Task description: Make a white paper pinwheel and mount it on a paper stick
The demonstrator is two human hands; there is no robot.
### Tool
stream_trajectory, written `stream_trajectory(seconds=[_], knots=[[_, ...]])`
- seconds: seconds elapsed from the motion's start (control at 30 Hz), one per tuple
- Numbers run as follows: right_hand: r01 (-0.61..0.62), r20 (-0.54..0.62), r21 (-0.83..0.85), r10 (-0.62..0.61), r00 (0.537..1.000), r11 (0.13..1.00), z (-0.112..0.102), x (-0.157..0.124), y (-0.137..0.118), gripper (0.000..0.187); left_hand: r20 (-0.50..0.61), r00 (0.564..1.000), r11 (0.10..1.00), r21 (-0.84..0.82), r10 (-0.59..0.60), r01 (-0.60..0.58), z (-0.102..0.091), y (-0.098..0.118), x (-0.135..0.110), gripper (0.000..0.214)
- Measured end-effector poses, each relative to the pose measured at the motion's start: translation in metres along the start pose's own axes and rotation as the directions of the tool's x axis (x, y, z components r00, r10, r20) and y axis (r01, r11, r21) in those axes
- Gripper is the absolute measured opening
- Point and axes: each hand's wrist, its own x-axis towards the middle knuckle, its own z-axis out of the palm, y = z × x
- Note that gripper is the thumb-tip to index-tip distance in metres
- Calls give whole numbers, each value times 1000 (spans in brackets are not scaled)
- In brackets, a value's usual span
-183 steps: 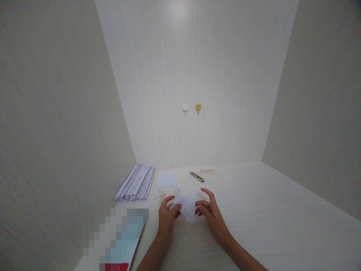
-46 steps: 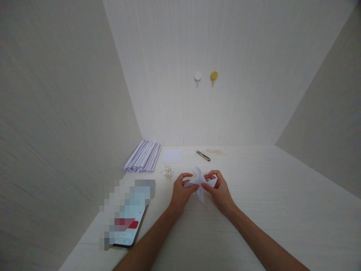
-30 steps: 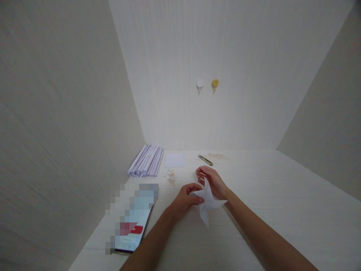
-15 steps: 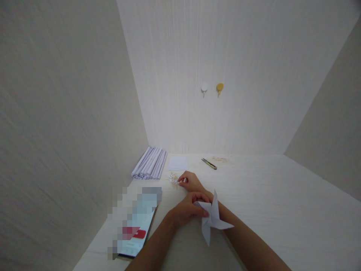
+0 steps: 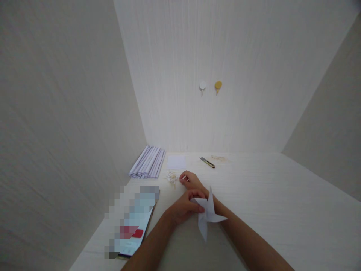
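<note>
Left hand (image 5: 183,208) clamps a paper pinwheel (image 5: 208,215) between its fingers (image 5: 196,207); right hand (image 5: 192,181), grip unclear, apparently picks from small pieces (image 5: 171,177), next calling for a fine pinch.

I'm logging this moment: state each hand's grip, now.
Left hand: closed, pinching the white paper pinwheel.
Right hand: partly curled beside the small pile; whether it holds anything cannot be told.

No legible text, brand, number or sign. Phone (image 5: 150,217) lies left of person's left hand (image 5: 184,207); screen (image 5: 145,217) partly pixelated, red patch (image 5: 138,233) and faint marks (image 5: 128,244) below it too small to read.
</note>
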Motion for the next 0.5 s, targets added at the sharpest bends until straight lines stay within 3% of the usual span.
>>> stream_trajectory(seconds=[0.2, 0.37, 0.5], knots=[[-17, -109, 198, 39, 993, 980, -27, -26, -8, 5, -206, 958, 974, -61, 200, -216, 4, 1, 6, 20], [-6, -286, 280, 89, 954, 960, -54, -50, -16, 11, -441, 839, 943, 56, 319, -329, -4, 0, 14, 21], [-3, -457, 394, 198, 867, 919, -64, -67, -29, 13, -524, 763, 923, 158, 379, -350, -8, -1, 17, 21]])
